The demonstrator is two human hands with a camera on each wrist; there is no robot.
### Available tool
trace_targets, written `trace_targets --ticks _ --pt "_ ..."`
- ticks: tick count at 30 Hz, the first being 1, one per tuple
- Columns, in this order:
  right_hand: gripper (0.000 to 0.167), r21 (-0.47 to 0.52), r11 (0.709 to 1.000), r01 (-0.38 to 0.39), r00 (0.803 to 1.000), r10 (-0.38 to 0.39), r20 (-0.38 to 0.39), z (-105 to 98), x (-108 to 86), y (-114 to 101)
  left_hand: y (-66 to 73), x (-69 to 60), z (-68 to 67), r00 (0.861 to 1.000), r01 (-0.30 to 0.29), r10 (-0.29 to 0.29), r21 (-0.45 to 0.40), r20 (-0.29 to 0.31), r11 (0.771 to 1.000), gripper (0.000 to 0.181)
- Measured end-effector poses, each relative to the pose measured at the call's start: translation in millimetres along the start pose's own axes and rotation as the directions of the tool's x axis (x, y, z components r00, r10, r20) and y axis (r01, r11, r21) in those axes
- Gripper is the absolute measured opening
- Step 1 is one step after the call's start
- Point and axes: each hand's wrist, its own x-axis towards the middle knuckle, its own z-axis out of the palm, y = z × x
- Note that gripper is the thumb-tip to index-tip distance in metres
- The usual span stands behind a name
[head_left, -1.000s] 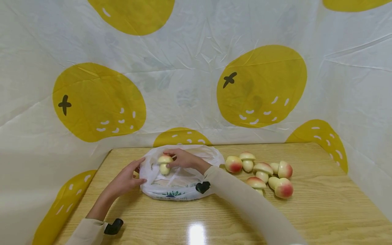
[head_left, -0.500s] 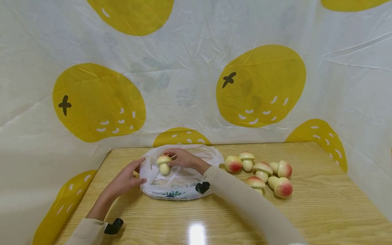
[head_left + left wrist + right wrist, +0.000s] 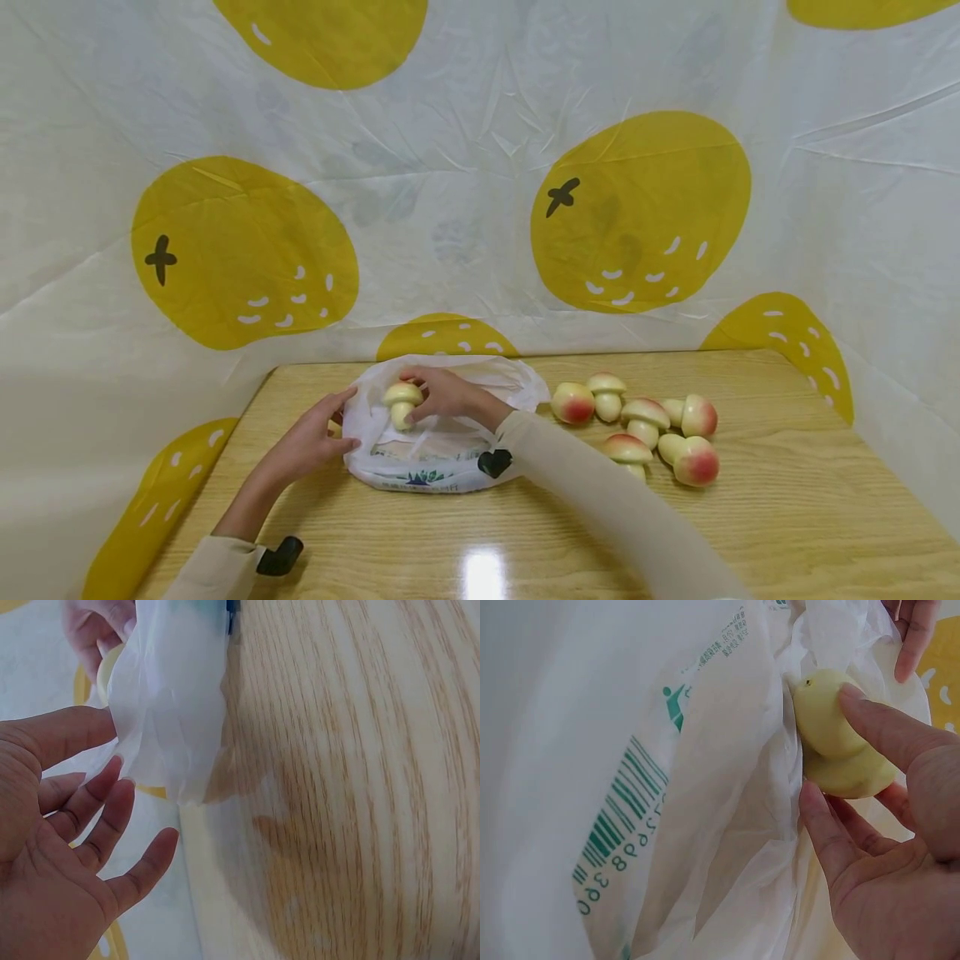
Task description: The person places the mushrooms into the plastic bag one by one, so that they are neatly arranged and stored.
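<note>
The left hand (image 3: 303, 442) stands at the left side of the white plastic bag (image 3: 468, 477), thumb and fingers extended and spread, touching the film at its edge. The wooden table (image 3: 390, 550) supports the bag and extends in front of it and to its right. The bag's front wall carries a green leaf-like emblem (image 3: 426, 477) above a line of dark characters, too small to read. The right wrist view shows a green barcode (image 3: 619, 806) on the bag, with digits that cannot be read reliably, a green human-shaped symbol (image 3: 673, 706) and fine unreadable text.

The right hand (image 3: 446, 392) pinches a mushroom-shaped piece (image 3: 401, 404) between thumb and fingers. This piece is at the bag's mouth, cap uppermost, slightly tilted; contact with the bag's floor cannot be determined.

Six similar loose pieces (image 3: 645, 421), cream with red-blushed caps, lie grouped to the right of the bag, the frontmost partly covered by the right sleeve (image 3: 622, 508). Behind the bag hangs a pale cloth (image 3: 450, 233) printed with yellow fruit.
</note>
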Motion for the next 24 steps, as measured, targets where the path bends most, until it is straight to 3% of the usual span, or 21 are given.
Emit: trace_targets --ticks 9,13,17,24 --pt "0.074 -0.073 0.997 0.011 0.999 -0.013 -0.029 0 -1.0 1 -1.5 0.7 0.5 1.0 -0.009 0.009 0.007 -0.001 1.0 0.082" --pt "0.078 -0.051 0.999 0.006 1.0 -0.006 -0.002 -7 -10.7 1 1.2 0.2 0.1 1.0 -0.005 0.005 0.009 0.003 1.0 0.082" --pt "0.079 -0.096 0.995 -0.009 0.999 0.012 0.032 -18 -23.2 -2 3.2 -0.7 -0.5 1.0 -0.007 0.007 0.019 0.003 1.0 0.079" --pt "0.074 -0.095 0.995 0.024 0.995 -0.014 0.1 -39 -47.1 -7 0.6 -0.9 -1.0 1.0 -0.003 0.003 0.04 0.003 0.999 0.076"
